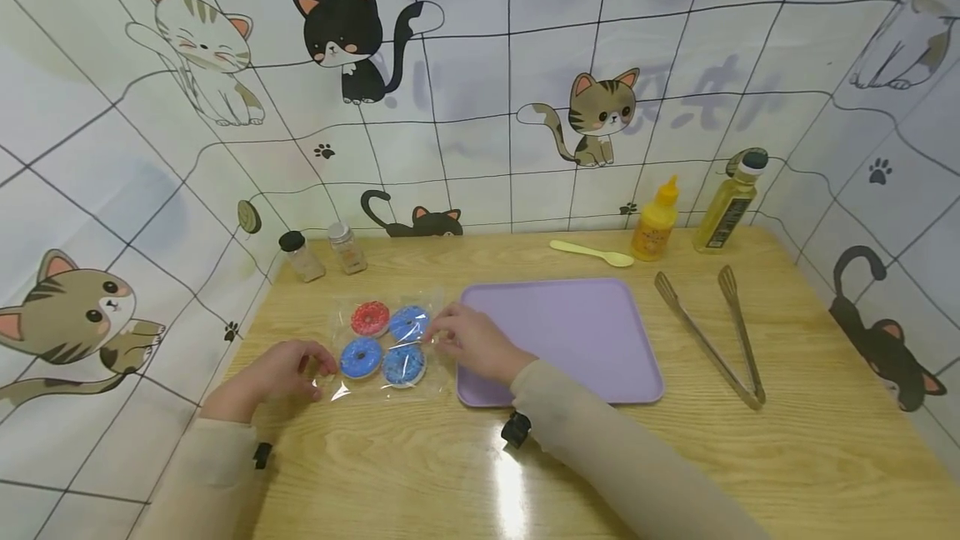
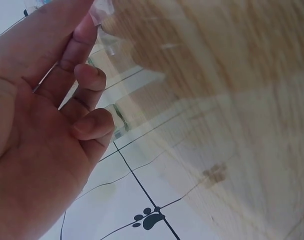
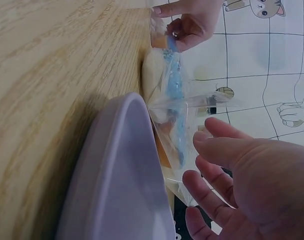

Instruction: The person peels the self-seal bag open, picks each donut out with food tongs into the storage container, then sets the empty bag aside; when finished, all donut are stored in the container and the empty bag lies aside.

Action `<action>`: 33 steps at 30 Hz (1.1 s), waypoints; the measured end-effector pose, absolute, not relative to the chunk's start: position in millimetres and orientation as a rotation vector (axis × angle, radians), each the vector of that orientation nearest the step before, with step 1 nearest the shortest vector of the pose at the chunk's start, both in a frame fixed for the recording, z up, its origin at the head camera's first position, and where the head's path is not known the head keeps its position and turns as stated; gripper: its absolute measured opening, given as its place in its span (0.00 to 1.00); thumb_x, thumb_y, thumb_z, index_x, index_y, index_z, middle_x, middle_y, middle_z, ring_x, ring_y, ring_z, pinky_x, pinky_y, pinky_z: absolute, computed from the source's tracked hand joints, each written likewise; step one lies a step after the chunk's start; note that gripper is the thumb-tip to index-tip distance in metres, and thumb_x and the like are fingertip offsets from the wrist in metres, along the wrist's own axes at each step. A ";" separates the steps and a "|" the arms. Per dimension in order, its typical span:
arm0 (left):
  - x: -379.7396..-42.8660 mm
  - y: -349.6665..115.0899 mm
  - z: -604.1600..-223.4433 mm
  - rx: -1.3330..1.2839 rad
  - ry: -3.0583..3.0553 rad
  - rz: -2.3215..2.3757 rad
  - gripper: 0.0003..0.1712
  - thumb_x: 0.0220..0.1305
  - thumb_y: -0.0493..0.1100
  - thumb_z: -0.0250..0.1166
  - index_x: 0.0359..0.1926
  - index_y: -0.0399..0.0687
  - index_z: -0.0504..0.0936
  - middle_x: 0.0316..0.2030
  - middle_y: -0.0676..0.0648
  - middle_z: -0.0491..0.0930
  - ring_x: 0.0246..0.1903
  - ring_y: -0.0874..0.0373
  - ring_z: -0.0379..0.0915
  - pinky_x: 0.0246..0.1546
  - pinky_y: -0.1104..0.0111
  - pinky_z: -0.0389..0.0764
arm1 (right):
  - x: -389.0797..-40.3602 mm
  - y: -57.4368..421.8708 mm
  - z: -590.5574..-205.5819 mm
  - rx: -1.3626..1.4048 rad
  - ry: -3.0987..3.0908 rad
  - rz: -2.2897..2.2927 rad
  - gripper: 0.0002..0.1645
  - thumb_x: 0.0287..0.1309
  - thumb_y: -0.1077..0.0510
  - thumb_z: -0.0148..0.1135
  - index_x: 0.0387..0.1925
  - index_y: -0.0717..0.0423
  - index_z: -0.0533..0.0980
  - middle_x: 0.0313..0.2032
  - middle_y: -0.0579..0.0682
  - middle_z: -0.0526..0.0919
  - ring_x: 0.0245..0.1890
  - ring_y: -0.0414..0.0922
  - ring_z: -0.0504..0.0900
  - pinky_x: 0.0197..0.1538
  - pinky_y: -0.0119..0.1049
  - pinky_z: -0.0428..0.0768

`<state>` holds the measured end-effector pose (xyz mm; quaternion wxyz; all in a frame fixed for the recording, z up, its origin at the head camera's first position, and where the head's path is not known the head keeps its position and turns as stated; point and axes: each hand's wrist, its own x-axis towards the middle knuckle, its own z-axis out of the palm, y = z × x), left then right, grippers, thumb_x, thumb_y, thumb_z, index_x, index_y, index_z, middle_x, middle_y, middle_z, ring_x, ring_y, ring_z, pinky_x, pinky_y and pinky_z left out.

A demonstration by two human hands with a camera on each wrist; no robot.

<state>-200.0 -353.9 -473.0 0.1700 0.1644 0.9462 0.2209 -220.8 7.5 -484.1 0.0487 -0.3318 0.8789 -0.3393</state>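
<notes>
Four sprinkled doughnuts [image 1: 362,357] are held in clear plastic bag [image 1: 385,342], left of lilac tray [image 1: 562,340]; none taken out yet; right hand [image 1: 474,338] loosely spread at bag's right edge; left hand [image 1: 283,369] opposite, pinch can't be confirmed.

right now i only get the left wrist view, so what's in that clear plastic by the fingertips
Observer: In the head view, the clear bag holds four donuts: one red donut and three blue donuts.
Operator: ok and where's the right hand
Observer: The right hand is at the bag's other side, above the left edge of the purple tray.
Operator: anything past the tray i should know about
Observer: Yes, metal tongs lie to the tray's right, their arms spread apart.
</notes>
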 end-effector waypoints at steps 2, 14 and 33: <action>-200.0 -353.3 -472.4 0.456 2.684 0.631 0.21 0.44 0.36 0.84 0.40 0.53 0.87 0.37 0.54 0.83 0.37 0.55 0.69 0.43 0.63 0.72 | -221.1 6.9 -484.2 -1.033 2.684 -1.021 0.14 0.68 0.57 0.67 0.51 0.38 0.86 0.54 0.44 0.81 0.48 0.41 0.81 0.52 0.36 0.79; -199.1 -352.2 -472.8 0.495 2.686 0.644 0.21 0.42 0.35 0.84 0.37 0.54 0.86 0.32 0.55 0.79 0.30 0.59 0.65 0.33 0.69 0.69 | -220.2 0.5 -484.3 -1.153 2.647 -0.951 0.12 0.67 0.56 0.69 0.49 0.40 0.87 0.52 0.44 0.81 0.49 0.42 0.80 0.52 0.36 0.77; -199.0 -353.2 -470.0 0.463 2.674 0.661 0.20 0.43 0.35 0.84 0.38 0.53 0.87 0.32 0.54 0.80 0.31 0.55 0.67 0.34 0.68 0.69 | -217.5 6.1 -486.5 -1.030 2.596 -1.098 0.03 0.68 0.55 0.68 0.41 0.44 0.85 0.49 0.41 0.82 0.50 0.42 0.80 0.55 0.38 0.78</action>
